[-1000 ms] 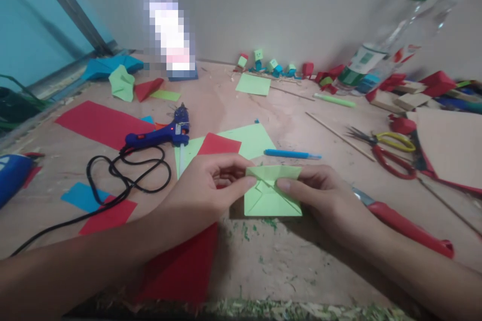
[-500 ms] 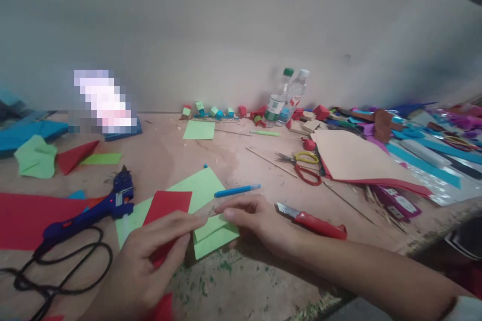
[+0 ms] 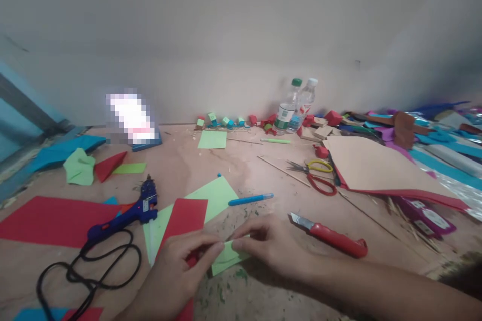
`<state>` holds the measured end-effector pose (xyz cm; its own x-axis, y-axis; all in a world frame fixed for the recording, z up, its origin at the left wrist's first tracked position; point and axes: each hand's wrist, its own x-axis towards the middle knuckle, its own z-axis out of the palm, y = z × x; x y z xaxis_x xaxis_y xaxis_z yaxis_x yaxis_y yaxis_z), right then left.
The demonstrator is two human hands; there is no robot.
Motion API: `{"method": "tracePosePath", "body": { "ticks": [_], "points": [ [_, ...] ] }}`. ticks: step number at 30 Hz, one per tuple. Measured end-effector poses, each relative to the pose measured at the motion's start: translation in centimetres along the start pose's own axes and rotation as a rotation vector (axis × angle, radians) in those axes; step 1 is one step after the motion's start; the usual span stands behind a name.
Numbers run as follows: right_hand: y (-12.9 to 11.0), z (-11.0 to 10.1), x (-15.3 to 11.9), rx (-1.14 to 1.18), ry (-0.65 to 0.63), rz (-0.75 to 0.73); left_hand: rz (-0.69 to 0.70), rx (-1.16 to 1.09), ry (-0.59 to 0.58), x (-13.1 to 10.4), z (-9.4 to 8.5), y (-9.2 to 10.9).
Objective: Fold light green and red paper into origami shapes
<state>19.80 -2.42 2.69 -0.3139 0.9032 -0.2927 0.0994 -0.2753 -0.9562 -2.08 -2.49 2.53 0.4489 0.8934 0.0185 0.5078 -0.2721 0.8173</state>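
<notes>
Both hands meet low in the middle of the view on a small folded piece of light green paper (image 3: 226, 259). My left hand (image 3: 188, 266) pinches its upper left edge between thumb and fingers. At its top edge, my right hand (image 3: 265, 243) is closed with thumb and forefinger on the paper. Partly under my left hand lies a red paper strip (image 3: 188, 215), on top of a larger light green sheet (image 3: 220, 193). Just beyond my hands is a blue pen (image 3: 250, 199). A red-handled utility knife (image 3: 331, 236) lies to the right of my right hand.
A blue glue gun (image 3: 128, 215) with a looped black cord lies left. Scissors (image 3: 320, 175) and thin sticks are at right, beside stacked beige and red sheets (image 3: 384, 165). Two plastic bottles (image 3: 288, 110) and several small paper cubes (image 3: 226, 121) stand by the wall.
The view has shifted, so the table's things appear further right. My hands have come closer together on the green paper, and my left thumb and fingers now pinch its edge.
</notes>
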Motion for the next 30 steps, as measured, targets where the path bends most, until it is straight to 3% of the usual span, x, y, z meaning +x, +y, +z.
{"method": "tracePosePath", "body": {
  "ticks": [5, 11, 16, 20, 27, 30],
  "points": [
    [0.2, 0.1, -0.1, -0.161, -0.083, -0.061, 0.165, 0.036, 0.062, -0.4, 1.0, -0.8],
    [1.0, 0.4, -0.1, -0.226, -0.077, -0.114, 0.225, 0.045, 0.137, -0.8, 1.7, -0.7],
    [0.5, 0.6, -0.6, -0.277, -0.056, -0.184, 0.167, 0.038, 0.073, -0.8, 1.1, 0.5],
    [-0.2, 0.4, -0.7, -0.318, -0.066, -0.195, 0.158, -0.004, 0.119, -1.1, 0.7, 1.0],
    [-0.1, -0.3, -0.4, -0.304, -0.101, -0.168, 0.05, -0.019, 0.116, -0.7, 0.9, 0.7],
    [-0.3, -0.4, -0.3, -0.286, -0.111, -0.14, 0.068, -0.034, 0.129, -0.7, 0.9, 0.3]
  ]
}}
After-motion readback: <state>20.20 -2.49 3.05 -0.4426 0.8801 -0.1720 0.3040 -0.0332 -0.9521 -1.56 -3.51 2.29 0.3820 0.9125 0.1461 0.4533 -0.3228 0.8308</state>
